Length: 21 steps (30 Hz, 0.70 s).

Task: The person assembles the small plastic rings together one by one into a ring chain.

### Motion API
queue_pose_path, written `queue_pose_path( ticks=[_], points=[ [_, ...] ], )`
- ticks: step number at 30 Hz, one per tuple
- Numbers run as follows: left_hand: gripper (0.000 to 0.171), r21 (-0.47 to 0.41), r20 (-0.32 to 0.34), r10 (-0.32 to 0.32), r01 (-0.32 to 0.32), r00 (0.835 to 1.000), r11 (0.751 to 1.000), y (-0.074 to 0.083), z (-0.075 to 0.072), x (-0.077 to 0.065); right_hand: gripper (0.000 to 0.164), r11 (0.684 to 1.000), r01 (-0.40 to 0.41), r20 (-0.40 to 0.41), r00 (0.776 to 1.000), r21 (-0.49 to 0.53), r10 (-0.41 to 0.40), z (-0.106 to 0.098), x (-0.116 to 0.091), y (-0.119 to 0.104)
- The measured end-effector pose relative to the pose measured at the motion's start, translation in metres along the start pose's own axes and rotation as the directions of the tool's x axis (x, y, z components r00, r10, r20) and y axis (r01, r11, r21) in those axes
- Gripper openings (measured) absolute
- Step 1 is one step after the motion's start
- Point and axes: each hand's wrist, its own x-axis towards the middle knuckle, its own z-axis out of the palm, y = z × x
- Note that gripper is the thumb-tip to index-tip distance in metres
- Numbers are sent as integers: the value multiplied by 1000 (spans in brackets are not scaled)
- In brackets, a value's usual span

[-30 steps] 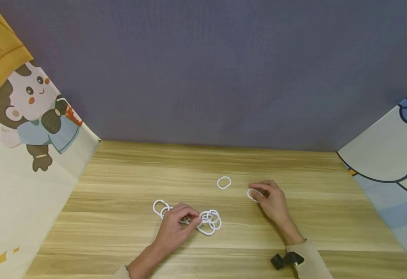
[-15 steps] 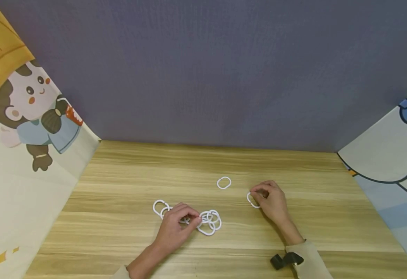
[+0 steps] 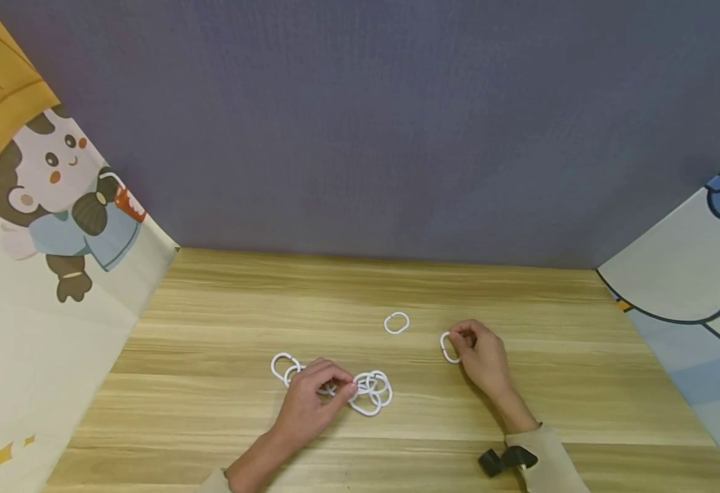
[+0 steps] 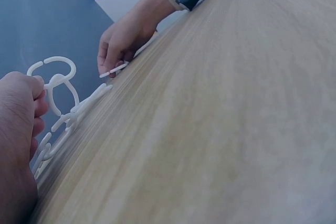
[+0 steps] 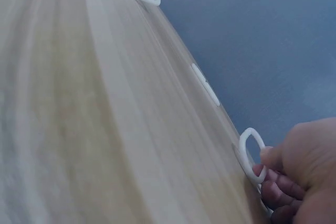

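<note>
My left hand pinches one link of a chain of white oval split rings between thumb and index finger. In the left wrist view the pinched ring is raised, and other links trail down to the table. Part of the chain is hidden under the left hand. To the right, my right hand pinches a single white split ring at its side, with thumb and fingertips. That ring stands tilted on edge close over the table in the right wrist view.
One loose white ring lies flat on the wooden table between and beyond the hands. A dark grey-blue panel rises behind the table, with cartoon-printed panels at both sides. A black strap device sits on the right sleeve.
The right hand has turned its ring between the fingertips, first lowering and then raising it slightly; the fingers draw a little to the right. The left hand and chain stay put.
</note>
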Motion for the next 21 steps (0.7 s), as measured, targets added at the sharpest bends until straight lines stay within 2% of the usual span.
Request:
queue_pose_path(
  ticks=[5,9,15,21],
  points=[
    [4,-3,-6,11,-11,1000,1000,0,0,0,6,998,-42,-14,999,52,43,0,1,-1],
    [4,-4,-5,11,-11,1000,1000,0,0,0,8,986,-85,2,996,141,86,-1,0,-4],
    [6,3,0,6,-6,1000,1000,1,0,0,12,955,-135,24,991,263,133,0,-2,-13],
    [5,10,-4,8,-8,1000,1000,0,0,0,15,908,-196,72,981,371,182,1,-6,-30]
  ],
)
